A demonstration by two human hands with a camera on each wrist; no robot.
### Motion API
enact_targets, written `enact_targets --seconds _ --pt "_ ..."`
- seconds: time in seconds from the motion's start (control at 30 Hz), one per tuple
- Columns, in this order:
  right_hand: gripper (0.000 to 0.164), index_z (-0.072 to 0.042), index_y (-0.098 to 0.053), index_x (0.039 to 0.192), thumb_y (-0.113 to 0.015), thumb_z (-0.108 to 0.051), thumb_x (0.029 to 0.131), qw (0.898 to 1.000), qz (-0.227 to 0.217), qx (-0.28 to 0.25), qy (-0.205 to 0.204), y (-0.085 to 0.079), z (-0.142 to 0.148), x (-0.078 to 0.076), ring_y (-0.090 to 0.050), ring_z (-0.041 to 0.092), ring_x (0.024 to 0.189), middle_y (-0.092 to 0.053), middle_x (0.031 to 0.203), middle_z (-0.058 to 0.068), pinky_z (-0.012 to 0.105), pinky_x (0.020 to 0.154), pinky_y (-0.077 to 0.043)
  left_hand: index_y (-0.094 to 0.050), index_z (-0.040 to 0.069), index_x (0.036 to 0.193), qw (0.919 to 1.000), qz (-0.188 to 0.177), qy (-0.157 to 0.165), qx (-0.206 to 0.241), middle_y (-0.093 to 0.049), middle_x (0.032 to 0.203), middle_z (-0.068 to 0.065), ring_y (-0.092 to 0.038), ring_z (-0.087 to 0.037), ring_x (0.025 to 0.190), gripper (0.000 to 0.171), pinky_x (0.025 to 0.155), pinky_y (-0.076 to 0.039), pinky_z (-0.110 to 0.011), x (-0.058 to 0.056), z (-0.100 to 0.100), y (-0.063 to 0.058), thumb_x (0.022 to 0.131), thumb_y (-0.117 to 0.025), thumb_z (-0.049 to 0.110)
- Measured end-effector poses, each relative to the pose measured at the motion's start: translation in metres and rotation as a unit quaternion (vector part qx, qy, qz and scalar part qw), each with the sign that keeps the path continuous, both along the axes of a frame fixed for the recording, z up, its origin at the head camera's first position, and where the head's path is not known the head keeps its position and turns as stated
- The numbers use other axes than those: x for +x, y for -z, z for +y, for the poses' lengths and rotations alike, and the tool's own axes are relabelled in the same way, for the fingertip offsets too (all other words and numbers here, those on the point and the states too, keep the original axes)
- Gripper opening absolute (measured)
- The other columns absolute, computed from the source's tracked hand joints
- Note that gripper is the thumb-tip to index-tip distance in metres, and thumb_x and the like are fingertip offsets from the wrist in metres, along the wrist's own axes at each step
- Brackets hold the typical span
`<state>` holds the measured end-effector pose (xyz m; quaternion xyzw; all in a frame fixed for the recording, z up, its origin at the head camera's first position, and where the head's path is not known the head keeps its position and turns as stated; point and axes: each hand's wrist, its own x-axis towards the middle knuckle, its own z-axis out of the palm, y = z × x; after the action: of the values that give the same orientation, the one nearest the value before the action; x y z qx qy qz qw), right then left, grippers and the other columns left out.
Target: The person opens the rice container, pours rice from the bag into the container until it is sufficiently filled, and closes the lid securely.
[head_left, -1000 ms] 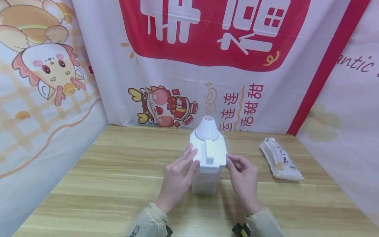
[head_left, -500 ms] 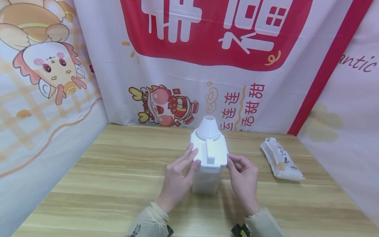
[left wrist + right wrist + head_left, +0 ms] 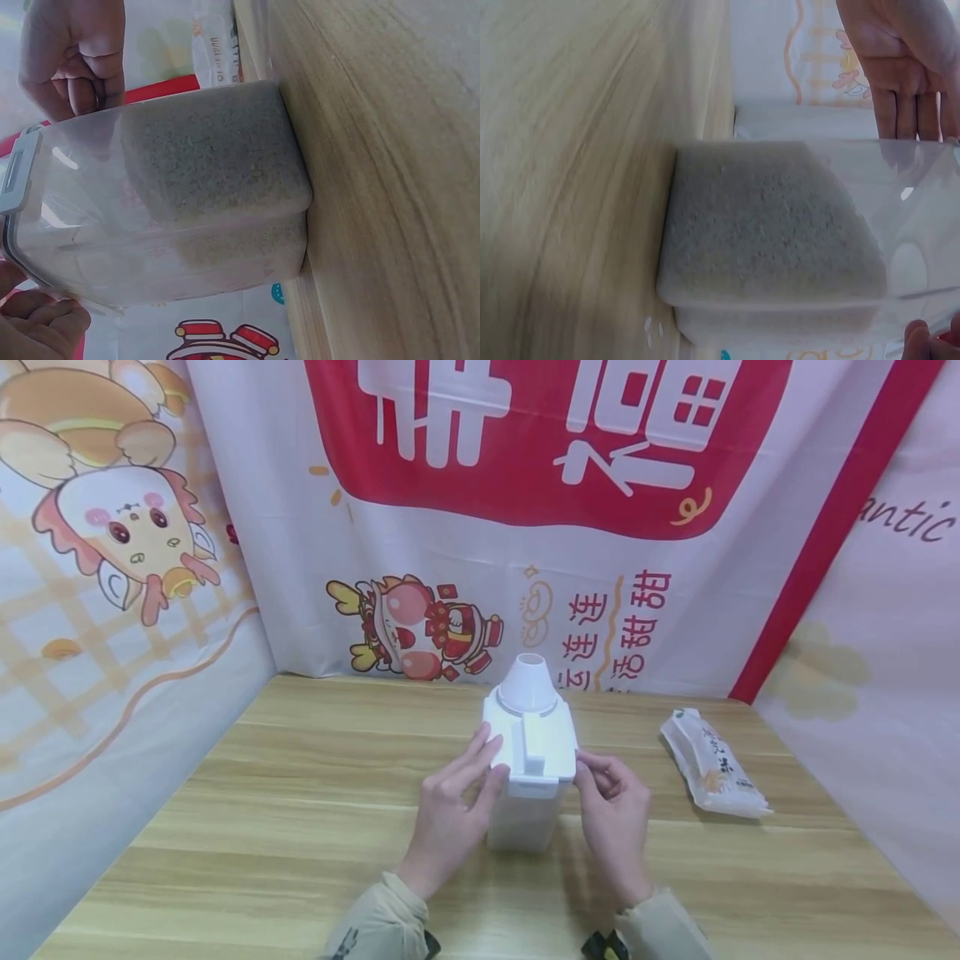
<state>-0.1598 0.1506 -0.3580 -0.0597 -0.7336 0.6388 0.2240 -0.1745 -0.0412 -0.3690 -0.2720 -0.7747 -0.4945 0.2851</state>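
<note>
A clear, upright storage container (image 3: 90, 187), partly filled with rice (image 3: 225, 150), stands on the table. Its white lid (image 3: 558, 735) carries a raised strip and, towards the back, a white cone-shaped piece (image 3: 527, 687). On the lid's left edge my left hand (image 3: 452, 810) has its fingers spread along the side and its thumb at the front corner. At the opposite edge, my right hand (image 3: 617, 814) pinches the lid's rim between thumb and curled fingers. The left wrist view has the right hand's folded fingers (image 3: 79, 86) against the container's upper side.
To the right, a white printed packet (image 3: 712, 764) lies on the wooden table (image 3: 300, 810). Printed cloth (image 3: 450, 552) hangs along the back and both sides. Several pale specks (image 3: 652, 330) lie beside the container's base in the right wrist view.
My right wrist has shifted slightly left, its fingers staying at the lid's edge. The left hand, container and packet hold their places.
</note>
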Motion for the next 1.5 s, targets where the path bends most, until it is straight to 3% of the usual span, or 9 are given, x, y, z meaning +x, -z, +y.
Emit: enact_targets --seconds 0.17,0.47,0.57,0.73,0.83,0.97,1.17,1.3,1.5 --pt "0.013 -0.012 -0.069 0.109 -0.062 -0.012 0.098 1.000 -0.009 -0.001 0.016 0.003 -0.005 0.000 -0.067 0.018 0.087 -0.073 0.104 0.000 0.022 0.051 -0.042 -0.060 0.006 0.133 1.0000 -0.002 0.000 0.003 -0.047 0.143 -0.010 -0.045 -0.019 0.131 0.041 0.103 -0.042 -0.032 0.001 -0.001 0.000 0.101 -0.058 0.031" --pt "0.016 -0.009 -0.067 0.111 -0.060 -0.006 0.097 0.999 -0.017 -0.027 0.011 0.004 -0.010 0.002 -0.061 0.018 0.068 -0.073 0.105 0.006 0.020 0.043 -0.037 -0.061 0.006 0.132 1.0000 0.004 0.001 0.003 -0.048 0.143 -0.011 -0.046 -0.018 0.130 0.040 0.103 -0.041 -0.032 0.001 -0.001 0.001 0.100 -0.059 0.029" --pt "0.016 -0.007 -0.067 0.112 -0.060 -0.005 0.097 0.999 -0.013 -0.035 0.012 0.004 -0.011 0.002 -0.066 0.017 0.079 -0.073 0.105 0.007 0.019 0.045 -0.039 -0.061 0.005 0.132 1.0000 0.005 0.003 0.001 -0.048 0.143 -0.010 -0.046 -0.018 0.130 0.040 0.103 -0.041 -0.031 0.000 -0.001 0.000 0.100 -0.059 0.029" --pt "0.016 -0.010 -0.068 0.111 -0.062 -0.007 0.097 1.000 -0.013 -0.024 0.014 0.003 -0.011 0.002 -0.057 0.013 0.062 -0.073 0.102 0.004 0.020 0.042 -0.036 -0.062 0.005 0.131 0.9997 0.024 -0.001 0.003 -0.049 0.141 -0.011 -0.048 -0.019 0.128 0.037 0.101 -0.042 -0.032 -0.001 -0.002 -0.001 0.100 -0.061 0.025" --pt "0.016 -0.009 -0.069 0.109 -0.063 -0.005 0.096 1.000 0.005 -0.008 0.015 0.003 -0.012 0.001 -0.049 0.014 0.054 -0.073 0.098 0.006 0.020 0.039 -0.034 -0.063 0.004 0.130 0.9994 0.034 -0.003 0.000 -0.050 0.140 -0.012 -0.049 -0.020 0.127 0.036 0.101 -0.043 -0.033 -0.002 -0.004 -0.002 0.099 -0.062 0.024" --pt "0.015 -0.007 -0.070 0.107 -0.065 -0.003 0.094 0.999 0.033 0.009 0.009 0.005 -0.011 0.001 -0.056 0.017 0.058 -0.073 0.096 0.008 0.019 0.039 -0.035 -0.063 0.004 0.129 0.9997 0.023 0.002 -0.010 -0.051 0.139 -0.013 -0.049 -0.019 0.127 0.037 0.100 -0.043 -0.032 -0.002 -0.007 -0.004 0.100 -0.061 0.026" --pt "0.012 -0.006 -0.071 0.105 -0.068 -0.006 0.093 0.998 0.047 0.026 -0.014 0.004 0.002 -0.001 -0.068 0.018 0.082 -0.073 0.101 0.007 0.019 0.059 -0.053 -0.063 0.007 0.131 0.9995 -0.001 0.015 -0.028 -0.051 0.140 -0.008 -0.050 -0.017 0.127 0.041 0.100 -0.044 -0.032 -0.004 -0.012 -0.007 0.098 -0.062 0.031" --pt "0.014 -0.005 -0.072 0.105 -0.071 -0.005 0.091 0.992 0.082 0.090 -0.021 0.000 0.013 -0.005 -0.068 0.016 0.090 -0.072 0.102 0.006 0.024 0.079 -0.057 -0.063 0.009 0.131 0.9990 -0.001 0.022 -0.039 -0.053 0.140 -0.006 -0.051 -0.016 0.126 0.042 0.099 -0.045 -0.032 -0.007 -0.015 -0.011 0.097 -0.065 0.032" --pt "0.020 -0.008 -0.074 0.109 -0.073 -0.005 0.089 0.983 0.098 0.154 -0.031 -0.004 0.019 -0.009 -0.067 0.012 0.093 -0.072 0.105 0.000 0.023 0.083 -0.056 -0.060 0.008 0.135 0.9964 0.011 0.023 -0.081 -0.048 0.144 -0.011 -0.048 -0.020 0.128 0.044 0.102 -0.043 -0.034 -0.011 -0.018 -0.013 0.099 -0.061 0.034"
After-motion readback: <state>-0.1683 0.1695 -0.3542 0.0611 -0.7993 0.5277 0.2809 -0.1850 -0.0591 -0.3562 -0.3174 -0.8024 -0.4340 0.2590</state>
